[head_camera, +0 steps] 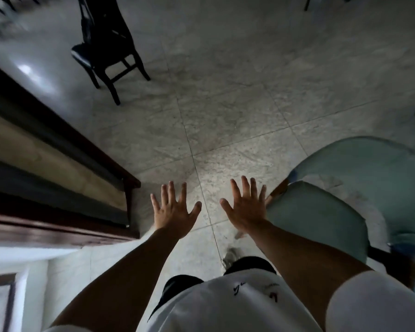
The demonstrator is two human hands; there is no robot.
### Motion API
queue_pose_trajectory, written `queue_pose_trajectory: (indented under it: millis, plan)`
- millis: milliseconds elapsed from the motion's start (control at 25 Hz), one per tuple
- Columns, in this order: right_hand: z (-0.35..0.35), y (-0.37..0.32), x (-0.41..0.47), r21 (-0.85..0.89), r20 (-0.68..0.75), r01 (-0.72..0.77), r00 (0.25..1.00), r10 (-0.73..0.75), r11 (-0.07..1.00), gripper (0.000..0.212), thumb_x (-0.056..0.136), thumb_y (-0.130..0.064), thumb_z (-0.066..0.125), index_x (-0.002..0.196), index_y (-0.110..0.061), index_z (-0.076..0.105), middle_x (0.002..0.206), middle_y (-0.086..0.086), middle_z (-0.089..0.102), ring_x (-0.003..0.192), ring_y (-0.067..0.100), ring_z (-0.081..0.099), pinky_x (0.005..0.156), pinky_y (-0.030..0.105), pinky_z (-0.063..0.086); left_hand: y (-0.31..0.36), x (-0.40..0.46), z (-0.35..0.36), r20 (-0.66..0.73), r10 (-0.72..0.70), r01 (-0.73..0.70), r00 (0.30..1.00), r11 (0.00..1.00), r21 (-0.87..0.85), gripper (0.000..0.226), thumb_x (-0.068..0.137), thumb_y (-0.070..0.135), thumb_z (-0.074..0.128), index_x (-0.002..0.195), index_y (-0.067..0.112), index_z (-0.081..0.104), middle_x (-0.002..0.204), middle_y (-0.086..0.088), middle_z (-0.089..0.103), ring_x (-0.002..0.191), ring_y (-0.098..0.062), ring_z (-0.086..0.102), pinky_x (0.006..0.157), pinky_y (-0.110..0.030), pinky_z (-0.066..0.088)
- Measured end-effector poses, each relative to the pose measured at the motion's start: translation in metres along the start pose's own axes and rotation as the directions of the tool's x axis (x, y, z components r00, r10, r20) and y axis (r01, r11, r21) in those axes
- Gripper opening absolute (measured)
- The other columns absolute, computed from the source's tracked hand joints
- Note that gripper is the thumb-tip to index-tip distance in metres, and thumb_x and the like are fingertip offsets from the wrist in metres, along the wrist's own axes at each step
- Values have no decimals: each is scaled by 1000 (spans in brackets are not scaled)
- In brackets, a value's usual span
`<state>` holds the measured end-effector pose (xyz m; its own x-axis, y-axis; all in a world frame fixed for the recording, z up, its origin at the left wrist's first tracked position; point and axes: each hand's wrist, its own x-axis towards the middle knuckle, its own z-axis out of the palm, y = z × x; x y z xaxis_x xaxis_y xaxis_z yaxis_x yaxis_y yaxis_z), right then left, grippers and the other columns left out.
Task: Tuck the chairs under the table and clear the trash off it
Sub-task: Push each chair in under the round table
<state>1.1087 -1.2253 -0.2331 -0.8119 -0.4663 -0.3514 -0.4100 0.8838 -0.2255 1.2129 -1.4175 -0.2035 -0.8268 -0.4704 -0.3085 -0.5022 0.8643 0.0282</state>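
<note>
My left hand [174, 209] and my right hand [246, 208] are stretched out in front of me over the tiled floor, fingers spread, holding nothing. A pale green upholstered chair [321, 216] with a curved back stands just right of my right hand, not touched by it. A black wooden chair [108, 44] stands on the floor at the upper left, away from both hands. A dark wooden table edge [65, 149] with a glossy top runs along the left side. No trash shows in this view.
Grey marble-like floor tiles [225, 104] fill the middle of the view. A white wall and door frame [15, 283] sit at the lower left. More dark chair legs [0, 6] show at the top left corner. My foot [230, 256] is visible below my hands.
</note>
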Motion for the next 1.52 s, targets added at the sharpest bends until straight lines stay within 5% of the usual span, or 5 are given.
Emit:
queue_pose_trajectory:
  millis: [360,560,1000,1320,1520]
  plan:
    - [-92,64,183,72,-61,-220,973,224,973,80,97,-70,10,162,-28,-8,170,10,-14,155,36,-18,122,62,-12,81,227,-63,78,206,-211,975,975,71,86,92,79,10,162,32,-11,170,-9,-19,156,-29,-19,122,-60,-12]
    - [-134,113,288,150,-134,-411,892,431,899,89,88,-72,-3,163,-25,0,171,12,-5,156,38,-10,123,62,-10,161,380,-92,132,417,-432,900,893,127,86,93,78,8,161,31,-14,169,-10,-20,155,-30,-21,122,-61,-14]
    - [-217,214,385,339,-39,-787,536,843,516,79,98,-72,11,162,-29,-5,170,10,-15,155,34,-18,121,60,-17,371,581,-155,234,813,-843,533,484,235,88,91,78,2,163,27,-7,171,-15,-9,157,-34,-11,122,-63,-8]
    - [-229,368,365,470,7,-836,323,946,282,79,99,-71,13,163,-27,-3,170,12,-10,156,35,-15,122,63,-13,578,570,-147,283,912,-938,297,222,266,93,84,78,-7,162,29,-7,171,-13,-11,157,-32,-14,123,-62,-9]
    - [-238,441,315,574,41,-815,124,991,78,75,102,-64,12,163,-24,-2,170,13,-12,155,34,-18,123,61,-12,702,514,-143,392,917,-946,79,-55,319,88,90,76,1,163,28,-5,171,-13,-11,157,-31,-15,122,-62,-9]
